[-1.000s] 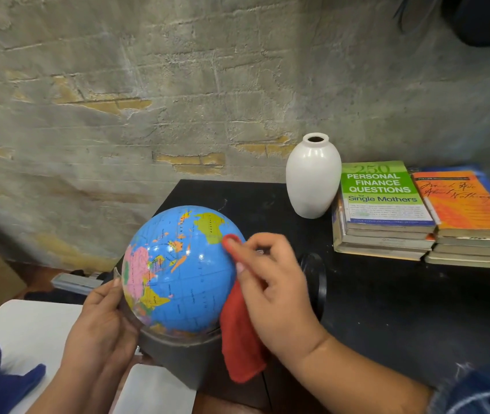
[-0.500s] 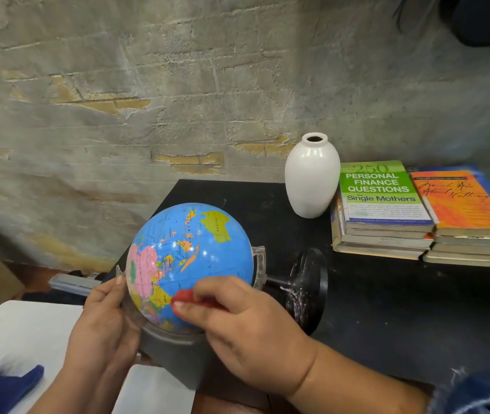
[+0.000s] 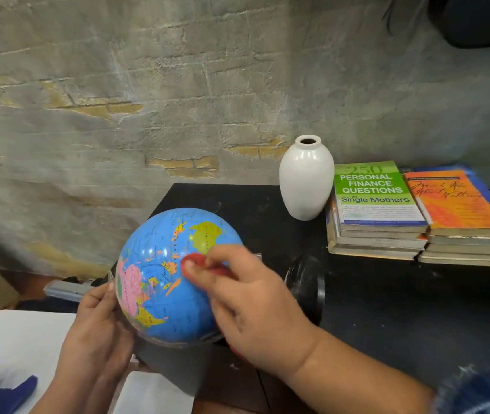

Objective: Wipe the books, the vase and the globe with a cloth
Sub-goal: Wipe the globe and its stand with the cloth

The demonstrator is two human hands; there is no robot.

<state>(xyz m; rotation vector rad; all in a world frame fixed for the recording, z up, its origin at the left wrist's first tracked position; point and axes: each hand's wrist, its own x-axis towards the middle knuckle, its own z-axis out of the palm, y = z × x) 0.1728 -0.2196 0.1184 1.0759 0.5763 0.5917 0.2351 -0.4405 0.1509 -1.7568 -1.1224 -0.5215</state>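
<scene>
Fingers point(image 3: 190, 265) of right hand point(image 3: 255, 306) clamped on small red cloth point(image 3: 197, 258), pressing blue plastic globe point(image 3: 163, 297) tipped at black bench point(image 3: 387, 309) edge; left hand point(image 3: 97, 339) grips its clear frame point(image 3: 113, 294). Judged light, slick, free-spinning: hold frame.

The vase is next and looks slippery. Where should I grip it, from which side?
Probably grip round the mid-body of the glossy white ceramic vase, coming from its left: it stands upright, and the stacked paperback books crowd its right side.
</scene>
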